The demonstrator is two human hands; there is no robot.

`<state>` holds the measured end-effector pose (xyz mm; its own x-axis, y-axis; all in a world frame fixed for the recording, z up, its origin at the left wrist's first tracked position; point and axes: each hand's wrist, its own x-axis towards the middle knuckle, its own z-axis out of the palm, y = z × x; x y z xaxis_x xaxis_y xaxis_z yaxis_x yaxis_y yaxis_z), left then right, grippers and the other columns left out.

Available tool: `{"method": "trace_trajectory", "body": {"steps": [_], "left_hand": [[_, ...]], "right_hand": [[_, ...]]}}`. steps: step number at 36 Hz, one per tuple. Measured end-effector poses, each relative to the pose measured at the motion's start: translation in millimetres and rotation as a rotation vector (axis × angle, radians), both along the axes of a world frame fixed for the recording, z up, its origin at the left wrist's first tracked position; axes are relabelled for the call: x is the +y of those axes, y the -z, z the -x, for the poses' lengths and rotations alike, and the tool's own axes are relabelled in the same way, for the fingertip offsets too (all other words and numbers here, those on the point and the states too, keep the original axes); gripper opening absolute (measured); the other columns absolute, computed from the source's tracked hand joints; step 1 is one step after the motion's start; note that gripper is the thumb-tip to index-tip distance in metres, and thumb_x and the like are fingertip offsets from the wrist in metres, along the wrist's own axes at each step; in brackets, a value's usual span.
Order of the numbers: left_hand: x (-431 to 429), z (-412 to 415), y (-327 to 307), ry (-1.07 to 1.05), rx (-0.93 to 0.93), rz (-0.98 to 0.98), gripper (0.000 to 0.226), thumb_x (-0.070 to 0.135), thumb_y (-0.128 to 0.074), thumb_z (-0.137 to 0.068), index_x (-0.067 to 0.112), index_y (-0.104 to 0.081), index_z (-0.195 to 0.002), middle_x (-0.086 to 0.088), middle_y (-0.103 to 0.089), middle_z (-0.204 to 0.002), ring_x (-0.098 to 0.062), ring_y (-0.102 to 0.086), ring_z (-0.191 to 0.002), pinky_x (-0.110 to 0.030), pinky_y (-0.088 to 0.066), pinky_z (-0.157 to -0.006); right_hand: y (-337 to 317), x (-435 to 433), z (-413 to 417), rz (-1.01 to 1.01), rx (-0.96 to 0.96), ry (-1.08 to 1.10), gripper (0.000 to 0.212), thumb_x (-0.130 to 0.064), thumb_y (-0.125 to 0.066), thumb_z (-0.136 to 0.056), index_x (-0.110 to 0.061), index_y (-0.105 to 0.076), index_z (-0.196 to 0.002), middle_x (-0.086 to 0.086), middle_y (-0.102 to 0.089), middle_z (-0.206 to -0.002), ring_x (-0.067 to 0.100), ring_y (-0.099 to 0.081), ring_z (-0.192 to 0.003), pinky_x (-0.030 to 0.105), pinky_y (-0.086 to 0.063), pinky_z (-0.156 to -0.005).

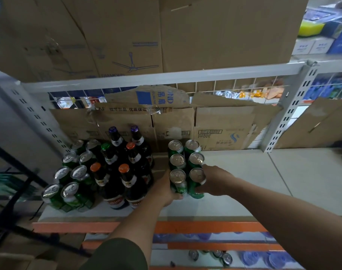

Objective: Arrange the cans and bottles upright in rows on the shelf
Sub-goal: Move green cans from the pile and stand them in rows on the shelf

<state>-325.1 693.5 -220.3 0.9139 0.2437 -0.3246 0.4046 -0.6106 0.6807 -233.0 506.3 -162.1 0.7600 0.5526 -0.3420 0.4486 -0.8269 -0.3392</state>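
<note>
Hands at the front of a six-can block on the shelf (263, 182). My left hand (164, 189) wraps the front-left can (177, 176) from its outer side, fingers (175, 196) curled round the green wall. My right hand (217, 180) grips the front-right can (197, 174) the same way, with one finger stretched back along the can behind it. Both grips sit on the can bodies, below the rims, which I judge gives the best purchase for sliding or squaring the pair without tipping it. The two held cans stand upright, touching each other and just in front of the four rear cans (185, 152), so the block reads as two files of three running toward the cardboard backing (224, 129). Taking one can in each hand lets me press the files together and set their front edge parallel to the shelf lip. To the left, dark bottles (125, 172) stand upright in two files, and beyond them a further group, the end cans (72, 176), stands in two files at the shelf's end. A narrow gap separates the bottles from my block. Later rows would probably extend rightward along the shelf. Loose cans (221, 257) show on a lower level, too small to judge.
</note>
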Motion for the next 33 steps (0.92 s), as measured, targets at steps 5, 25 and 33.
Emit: {"method": "trace_trajectory", "body": {"steps": [5,25,33], "left_hand": [[1,2,-2,0.013,0.004,-0.051,0.102,0.038,-0.093,-0.063,0.040,-0.031,-0.145,0.006,-0.062,-0.135,-0.023,-0.061,-0.120,-0.042,-0.051,-0.099],[-21,-21,-117,0.074,-0.129,-0.187,0.067,0.048,-0.074,-0.083,0.019,-0.041,-0.133,-0.009,-0.039,-0.137,-0.027,-0.037,-0.128,-0.041,-0.038,-0.107],[-102,-68,-152,0.276,-0.187,-0.101,0.071,0.037,-0.068,-0.092,0.026,-0.030,-0.150,0.007,-0.051,-0.145,-0.019,-0.050,-0.127,-0.028,-0.039,-0.095]], "right_hand": [[0,-2,0,0.043,-0.075,-0.001,0.054,-0.053,-0.076,-0.071,-0.024,-0.054,-0.111,0.001,-0.065,-0.110,0.021,-0.054,-0.084,0.030,-0.047,-0.069],[-80,-40,12,0.101,-0.074,0.075,0.071,-0.063,-0.076,-0.075,-0.018,-0.047,-0.121,-0.001,-0.062,-0.109,0.015,-0.059,-0.091,0.022,-0.044,-0.070],[-104,-157,13,-0.040,-0.241,0.451,0.096,-0.098,-0.044,-0.059,-0.019,-0.047,-0.112,0.008,-0.065,-0.115,0.028,-0.061,-0.101,0.045,-0.052,-0.089]]}}
